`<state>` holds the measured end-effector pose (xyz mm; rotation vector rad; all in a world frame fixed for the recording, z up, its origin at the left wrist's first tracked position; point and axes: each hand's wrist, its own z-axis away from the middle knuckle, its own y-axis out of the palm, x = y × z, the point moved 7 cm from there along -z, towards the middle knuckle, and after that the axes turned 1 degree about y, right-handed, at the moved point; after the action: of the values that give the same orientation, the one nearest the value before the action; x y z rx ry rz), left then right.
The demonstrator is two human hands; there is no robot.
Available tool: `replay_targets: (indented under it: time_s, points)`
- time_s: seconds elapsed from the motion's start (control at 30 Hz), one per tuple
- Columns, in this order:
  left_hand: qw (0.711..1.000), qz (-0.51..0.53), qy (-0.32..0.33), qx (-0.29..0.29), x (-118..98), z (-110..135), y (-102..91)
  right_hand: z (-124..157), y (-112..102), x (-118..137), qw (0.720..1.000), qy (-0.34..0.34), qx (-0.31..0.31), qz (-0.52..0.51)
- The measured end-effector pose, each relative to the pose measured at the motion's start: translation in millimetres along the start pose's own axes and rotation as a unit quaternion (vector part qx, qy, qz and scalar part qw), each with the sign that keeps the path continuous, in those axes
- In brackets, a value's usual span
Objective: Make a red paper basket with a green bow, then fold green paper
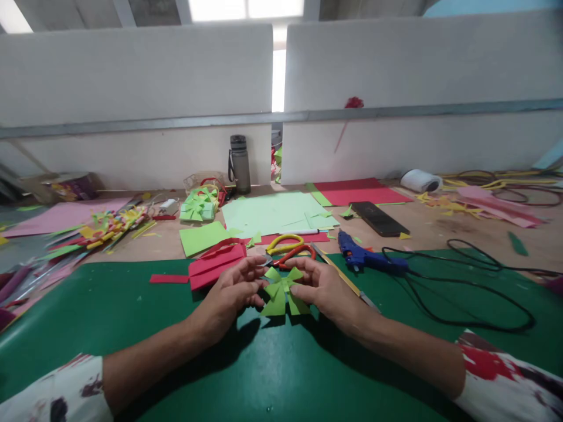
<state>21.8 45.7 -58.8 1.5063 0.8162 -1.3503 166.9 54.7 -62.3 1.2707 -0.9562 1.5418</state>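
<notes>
Both hands are resting on a green mat covering the worktop, white partition panels standing behind. The left hand and right hand are pinching their fingers closed on a green paper bow, with red paper, scissors and a glue gun crowding the mat's far edge.

My left hand and right hand pinch green paper bow between fingertips, over green mat. Red paper pieces just beside left hand. Scissors, yellow and orange handles, just behind bow. Blue glue gun right of scissors, black cord looping across mat. Dark bottle upright at partition. Black phone flat on table.
</notes>
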Motion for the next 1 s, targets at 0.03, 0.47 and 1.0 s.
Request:
replay_targets:
  time_s: [0.03, 0.47, 1.0]
  points:
    - [0.998, 0.050, -0.020, -0.015, 4, -2, -0.8, 0, 0, 1, 1.000, -0.007, -0.005, -0.010]
    - [0.995, -0.029, -0.074, -0.067, 8, -6, 25.3, 9, 9, 9, 0.998, -0.063, 0.012, 0.006]
    - [0.993, -0.103, -0.039, -0.052, 11, -4, 23.9, 13, 5, 12, 0.992, -0.093, -0.032, 0.076]
